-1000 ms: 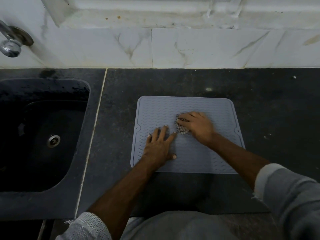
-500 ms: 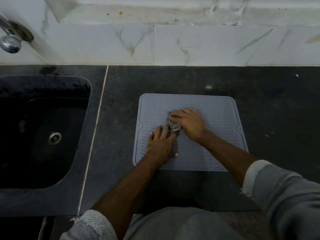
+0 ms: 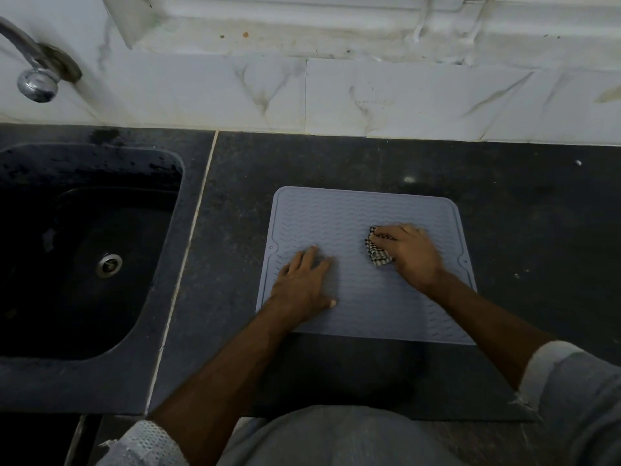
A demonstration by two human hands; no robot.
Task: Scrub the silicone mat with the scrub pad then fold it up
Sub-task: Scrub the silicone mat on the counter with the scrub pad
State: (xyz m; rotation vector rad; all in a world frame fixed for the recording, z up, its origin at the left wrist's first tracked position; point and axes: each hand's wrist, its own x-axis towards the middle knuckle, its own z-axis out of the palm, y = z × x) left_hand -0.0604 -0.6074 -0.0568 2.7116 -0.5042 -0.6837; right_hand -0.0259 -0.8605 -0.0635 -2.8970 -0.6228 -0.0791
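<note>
Under right-hand fingers (image 3: 391,234), scrub pad (image 3: 378,253)

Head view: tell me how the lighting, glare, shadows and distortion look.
Head view: dim overall, the sink nearly black; a small glare spot on the dark counter beyond the mat; the tap catches a highlight; soft shadow falls below the left hand and right hand holding the scrub pad; wide-angle bending curves the wall tiles.

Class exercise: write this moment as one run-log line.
phase: scrubbing | right hand: pressing scrub pad on silicone mat | left hand: flat on mat | mat: unfolded on countertop
</note>
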